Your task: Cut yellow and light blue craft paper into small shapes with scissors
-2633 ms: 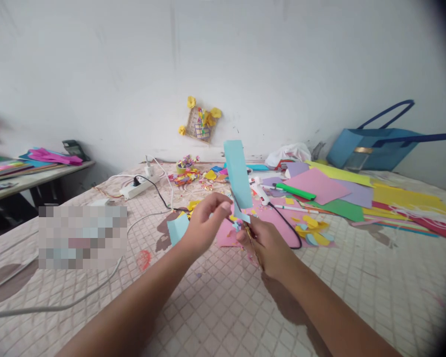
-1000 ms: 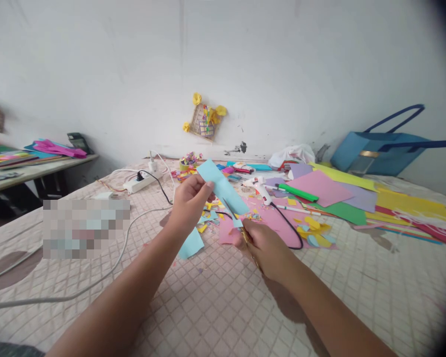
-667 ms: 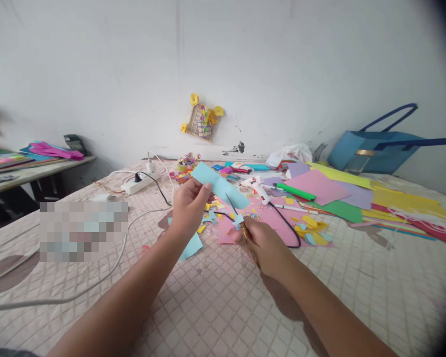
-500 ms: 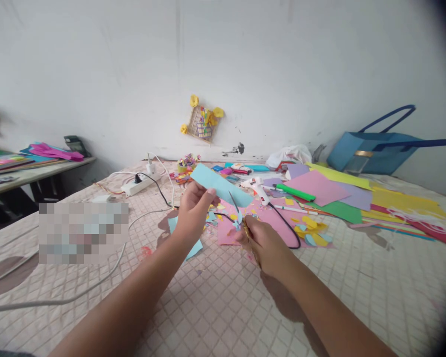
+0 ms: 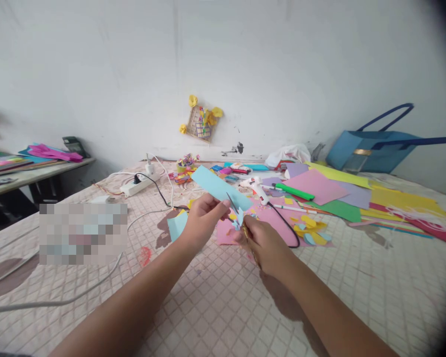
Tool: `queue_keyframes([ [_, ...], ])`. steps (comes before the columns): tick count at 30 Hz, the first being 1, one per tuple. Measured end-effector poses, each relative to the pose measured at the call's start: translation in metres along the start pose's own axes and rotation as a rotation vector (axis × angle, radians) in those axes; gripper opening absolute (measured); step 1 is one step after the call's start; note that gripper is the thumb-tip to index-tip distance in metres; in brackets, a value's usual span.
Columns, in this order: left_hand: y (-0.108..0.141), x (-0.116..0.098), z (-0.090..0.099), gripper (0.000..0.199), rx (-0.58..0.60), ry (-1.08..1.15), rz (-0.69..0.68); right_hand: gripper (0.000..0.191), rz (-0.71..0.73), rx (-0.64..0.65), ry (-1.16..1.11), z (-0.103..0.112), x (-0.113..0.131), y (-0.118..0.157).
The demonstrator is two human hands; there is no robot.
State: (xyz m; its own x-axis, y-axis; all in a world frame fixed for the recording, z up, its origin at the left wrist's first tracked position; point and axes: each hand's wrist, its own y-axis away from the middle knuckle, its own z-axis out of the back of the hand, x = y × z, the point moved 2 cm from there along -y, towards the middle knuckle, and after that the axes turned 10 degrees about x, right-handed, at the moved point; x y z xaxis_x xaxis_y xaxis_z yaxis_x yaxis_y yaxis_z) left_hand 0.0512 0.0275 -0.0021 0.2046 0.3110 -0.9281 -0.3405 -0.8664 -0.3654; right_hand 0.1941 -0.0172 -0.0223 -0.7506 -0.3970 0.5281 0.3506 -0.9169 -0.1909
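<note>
A light blue paper strip [image 5: 212, 183] slants above the table, its lower edge pinched by my left hand [image 5: 204, 218]. My right hand [image 5: 265, 243] is wrapped round the handles of the scissors [image 5: 246, 233], whose blades point up and left across the right part of the strip. Small blue cut bits cluster where the blades meet the paper. Beneath both hands lies a pink sheet [image 5: 277, 221] scattered with yellow and blue scraps. Another light blue piece [image 5: 176, 225] rests on the cloth by my left wrist.
A white glue gun [image 5: 258, 188] with a black cord lies beyond my right hand. Coloured sheets [image 5: 325, 186] and a blue bag [image 5: 375, 148] are at the right. A power strip [image 5: 139, 184] and cables are at the left. A decorated frame [image 5: 201, 121] hangs on the wall.
My left hand has shifted right and slightly down along the strip, nearer the scissor blades. The strip has moved only a little. My right hand stays on the scissors in nearly the same place.
</note>
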Motion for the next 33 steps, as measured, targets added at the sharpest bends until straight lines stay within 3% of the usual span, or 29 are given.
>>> queue_keyframes([
  [33, 0.001, 0.013, -0.009, 0.01, 0.1, 0.178, 0.082, 0.039, 0.046, -0.103, -0.015, 0.0, -0.005, 0.0],
])
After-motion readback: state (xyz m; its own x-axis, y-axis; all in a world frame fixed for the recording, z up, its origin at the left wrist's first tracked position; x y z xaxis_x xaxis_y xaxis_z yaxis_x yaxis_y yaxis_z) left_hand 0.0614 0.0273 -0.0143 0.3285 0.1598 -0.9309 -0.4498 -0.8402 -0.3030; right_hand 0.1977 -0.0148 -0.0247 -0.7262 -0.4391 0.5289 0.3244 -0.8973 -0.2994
